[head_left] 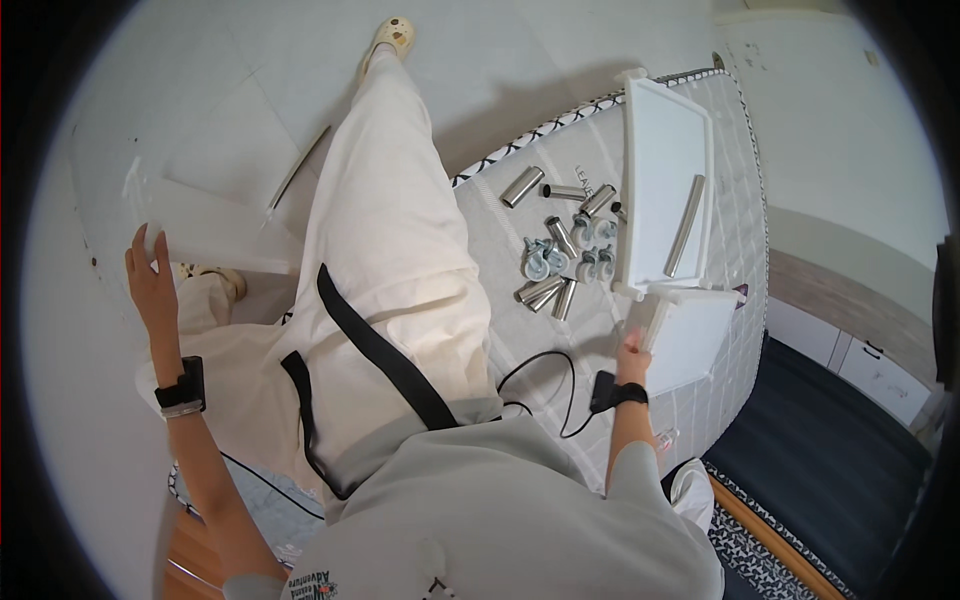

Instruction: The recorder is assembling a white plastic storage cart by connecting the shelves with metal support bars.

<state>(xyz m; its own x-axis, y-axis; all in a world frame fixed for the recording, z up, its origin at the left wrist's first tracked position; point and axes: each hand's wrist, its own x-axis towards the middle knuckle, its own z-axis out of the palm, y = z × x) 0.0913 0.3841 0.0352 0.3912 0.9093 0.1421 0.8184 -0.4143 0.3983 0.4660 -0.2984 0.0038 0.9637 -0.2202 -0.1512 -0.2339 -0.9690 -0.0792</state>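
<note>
Out to the left, my left hand [152, 278] has its fingers bent over the edge of a white shelf panel [225, 225], which blends into the pale floor. On the right, my right hand [631, 358] grips the near-left edge of a smaller-looking white shelf panel [692, 338] on the quilted mat. Beyond it lies a larger white rimmed shelf panel [655, 180] with a metal tube [685, 226] resting on it. Several short metal tubes [522, 187] lie left of that panel. Among them are several caster wheels [536, 262] with clear-white rollers.
The quilted mat [530, 340] has a black-and-white patterned border. A black cable [573, 395] runs from the device on my right wrist. My outstretched leg [400, 200] lies between my hands. A thin dark-edged strip [298, 170] is left of it. White drawers [875, 375] stand far right.
</note>
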